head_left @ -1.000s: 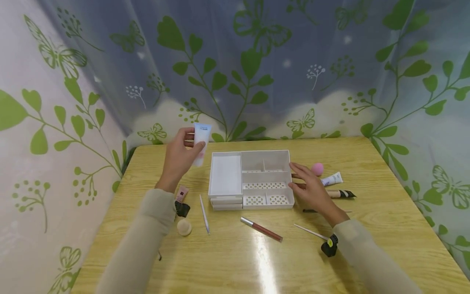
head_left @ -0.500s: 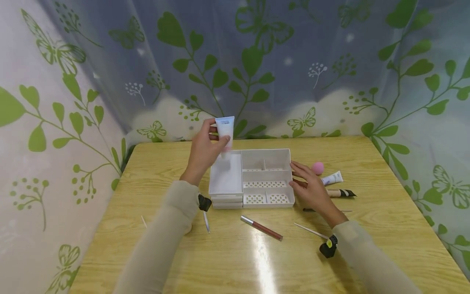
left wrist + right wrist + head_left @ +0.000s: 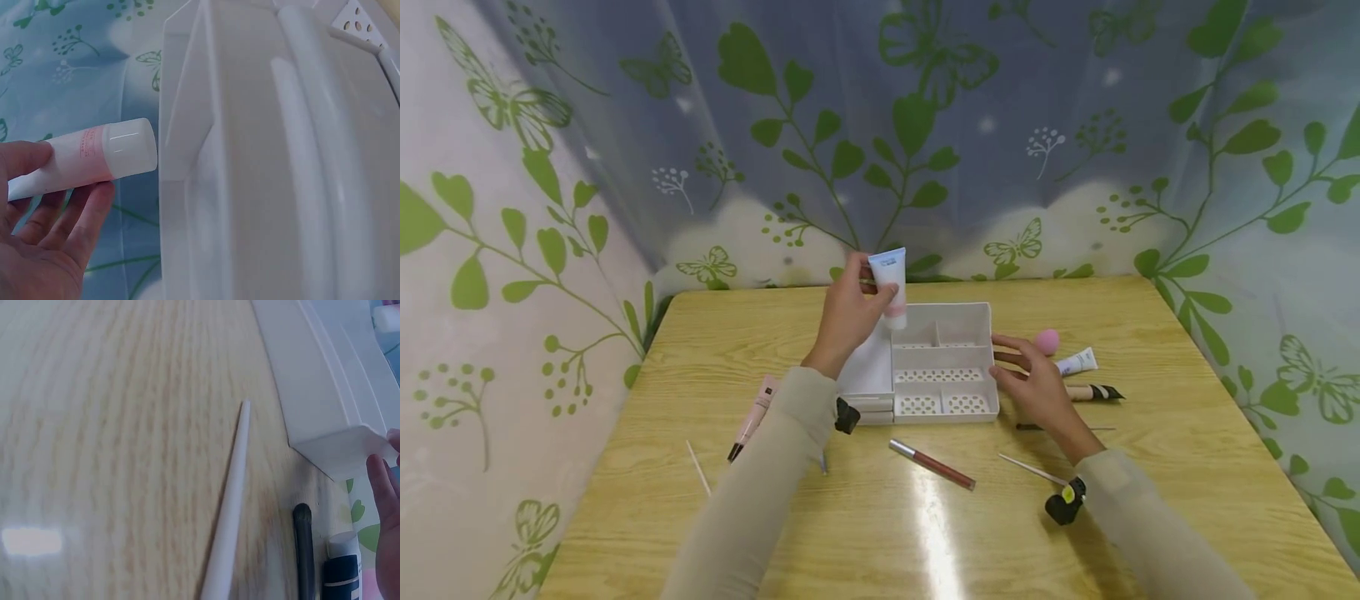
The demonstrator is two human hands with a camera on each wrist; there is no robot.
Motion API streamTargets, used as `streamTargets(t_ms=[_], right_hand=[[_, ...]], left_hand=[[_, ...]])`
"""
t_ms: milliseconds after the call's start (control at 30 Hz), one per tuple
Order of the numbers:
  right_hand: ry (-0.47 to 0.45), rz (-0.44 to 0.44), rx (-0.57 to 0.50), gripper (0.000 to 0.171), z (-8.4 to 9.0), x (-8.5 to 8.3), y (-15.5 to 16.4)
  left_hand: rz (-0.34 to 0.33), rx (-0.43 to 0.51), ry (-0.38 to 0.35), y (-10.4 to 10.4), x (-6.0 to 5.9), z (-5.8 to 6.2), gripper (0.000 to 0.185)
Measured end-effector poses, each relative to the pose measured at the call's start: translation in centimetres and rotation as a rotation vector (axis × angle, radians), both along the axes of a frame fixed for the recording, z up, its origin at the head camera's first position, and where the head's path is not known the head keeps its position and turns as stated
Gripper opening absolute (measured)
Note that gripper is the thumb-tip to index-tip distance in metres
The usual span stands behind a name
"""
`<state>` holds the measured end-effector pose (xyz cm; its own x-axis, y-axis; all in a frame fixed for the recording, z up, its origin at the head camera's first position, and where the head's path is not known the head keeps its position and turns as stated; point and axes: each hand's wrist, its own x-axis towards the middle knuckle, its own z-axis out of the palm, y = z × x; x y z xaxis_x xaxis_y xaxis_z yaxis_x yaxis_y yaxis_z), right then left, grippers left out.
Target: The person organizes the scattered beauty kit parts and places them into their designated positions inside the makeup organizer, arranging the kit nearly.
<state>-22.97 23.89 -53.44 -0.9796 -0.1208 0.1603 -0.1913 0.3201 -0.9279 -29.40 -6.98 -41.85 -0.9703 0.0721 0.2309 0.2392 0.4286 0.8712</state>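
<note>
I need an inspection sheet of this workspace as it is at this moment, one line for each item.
Surface: wooden table, glossy, light glare.
Job's things: white tube held cap-down above white organizer tray.
Clutter: pink sponge, lip gloss, pink pen, thin white stick, more tubes right of the tray.
Hands: left hand grips the tube; right hand rests at the tray's right side.
Cables: nothing seen.
Surroundings: leaf-and-butterfly curtain.
</note>
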Motion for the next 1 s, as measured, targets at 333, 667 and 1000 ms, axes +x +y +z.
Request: streamTargets(t_ms=[333,667,1000], right_hand=[[-0.070,-0.038,0.006,0.054,0.3,-0.3,-0.1],[-0.142,-0.024,-0.007,0.050,0.9,-0.2,0.1],[-0.120,-0.025,-0.007,0.050,1.0,-0.1,0.1]], left_hand=[[-0.005,-0.015,-0.029,0.9,-0.2,-0.9,0.043],[0.025,-0.064,-0.046,1.3,-0.5,-1.5,0.039],[0.002,-0.082,-0.036,2.0,-0.7,-2.1,0.037]])
